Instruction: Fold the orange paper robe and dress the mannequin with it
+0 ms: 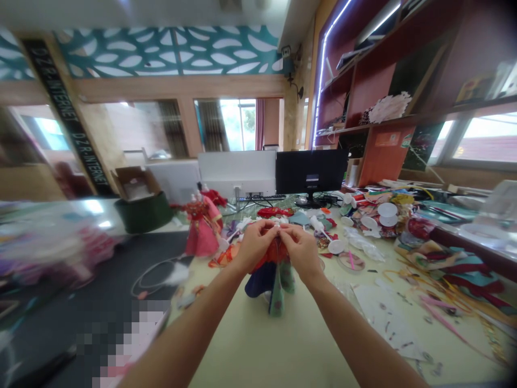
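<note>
In the middle of the head view stands a small doll costume with an orange-red top and a dark blue and pale green skirt [276, 293]. My left hand [258, 241] is closed at its top, thumb and forefinger pinched together on the red cloth. From the other side my right hand [299, 249] pinches the same spot, its fingertips almost touching the left ones. A tiny whitish bit shows between the fingertips, too small to name. Orange cloth [226, 256] lies beside my left hand. Whatever supports the costume inside is mostly hidden.
A doll in a pink dress [202, 231] stands at the left. White doll stands [336, 247], fabric scraps and a round dish [350, 262] lie at the right, near ribbons and a sheet with small parts [390, 320]. A black monitor [311, 171] stands behind.
</note>
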A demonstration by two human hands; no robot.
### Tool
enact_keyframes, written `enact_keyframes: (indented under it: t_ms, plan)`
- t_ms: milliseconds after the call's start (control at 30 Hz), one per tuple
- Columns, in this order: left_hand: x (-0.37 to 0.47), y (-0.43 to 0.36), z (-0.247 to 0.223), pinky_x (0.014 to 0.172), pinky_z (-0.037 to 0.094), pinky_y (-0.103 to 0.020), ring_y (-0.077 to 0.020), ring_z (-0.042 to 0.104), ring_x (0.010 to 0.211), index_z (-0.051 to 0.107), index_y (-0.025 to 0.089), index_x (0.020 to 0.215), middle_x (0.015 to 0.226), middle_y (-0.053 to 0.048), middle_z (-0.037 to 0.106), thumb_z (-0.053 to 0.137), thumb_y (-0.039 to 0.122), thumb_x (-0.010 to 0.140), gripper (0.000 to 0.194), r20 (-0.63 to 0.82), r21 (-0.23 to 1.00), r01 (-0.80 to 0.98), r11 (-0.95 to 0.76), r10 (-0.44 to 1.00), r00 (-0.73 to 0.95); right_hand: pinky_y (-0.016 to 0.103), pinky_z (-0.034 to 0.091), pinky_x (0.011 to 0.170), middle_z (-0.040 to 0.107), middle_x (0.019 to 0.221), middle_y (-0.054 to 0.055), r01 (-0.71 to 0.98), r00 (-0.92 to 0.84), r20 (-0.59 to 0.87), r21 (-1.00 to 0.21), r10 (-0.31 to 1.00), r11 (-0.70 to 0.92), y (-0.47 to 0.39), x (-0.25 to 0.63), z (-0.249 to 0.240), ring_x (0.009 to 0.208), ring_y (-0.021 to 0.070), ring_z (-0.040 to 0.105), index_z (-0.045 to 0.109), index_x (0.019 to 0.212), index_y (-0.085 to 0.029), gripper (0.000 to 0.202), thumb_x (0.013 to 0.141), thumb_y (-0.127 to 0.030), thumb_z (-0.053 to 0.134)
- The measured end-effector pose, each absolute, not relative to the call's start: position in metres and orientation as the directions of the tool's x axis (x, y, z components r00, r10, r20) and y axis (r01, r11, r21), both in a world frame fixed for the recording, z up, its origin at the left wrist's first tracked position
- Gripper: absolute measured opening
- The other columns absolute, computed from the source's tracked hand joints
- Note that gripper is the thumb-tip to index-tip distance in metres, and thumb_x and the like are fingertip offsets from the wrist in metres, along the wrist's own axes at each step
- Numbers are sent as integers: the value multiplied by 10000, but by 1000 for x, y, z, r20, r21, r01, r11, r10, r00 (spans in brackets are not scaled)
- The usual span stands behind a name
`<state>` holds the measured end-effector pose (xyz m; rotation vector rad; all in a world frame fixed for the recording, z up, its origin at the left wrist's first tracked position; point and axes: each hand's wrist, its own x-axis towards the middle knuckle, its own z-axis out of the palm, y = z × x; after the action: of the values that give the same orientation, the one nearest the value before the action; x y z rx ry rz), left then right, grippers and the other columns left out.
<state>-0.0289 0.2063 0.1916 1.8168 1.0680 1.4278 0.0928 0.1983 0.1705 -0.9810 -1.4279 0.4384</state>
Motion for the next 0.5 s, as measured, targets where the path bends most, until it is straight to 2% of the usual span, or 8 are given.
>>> enact_keyframes:
  t_ms: [300, 433, 500]
  plan:
    - [-29, 209, 189, 693, 454, -241, -145, 593, 740, 617, 150, 832, 807, -33, 647, 541, 306, 765, 185, 501, 823, 244, -513, 858, 113, 378, 431, 838, 660, 937, 84, 304, 113, 603, -778, 790, 550, 200, 96, 170, 913, 230, 592, 658, 683, -174, 201, 773, -288, 518]
    - [-30, 211, 189, 681, 453, -241, -145, 590, 727, 610, 149, 822, 791, -32, 644, 548, 301, 759, 177, 501, 823, 245, -512, 858, 111, 388, 416, 864, 643, 979, 82, 326, 99, 634, -749, 767, 577, 197, 97, 167, 949, 235, 573, 632, 662, -178, 188, 778, -272, 516]
    - [-30, 211, 189, 678, 452, -242, -145, 589, 723, 614, 149, 820, 788, -32, 645, 550, 304, 757, 179, 501, 823, 245, -513, 858, 114, 402, 401, 885, 625, 1007, 83, 378, 113, 691, -695, 714, 612, 195, 97, 165, 969, 235, 556, 624, 709, -180, 154, 783, -254, 511]
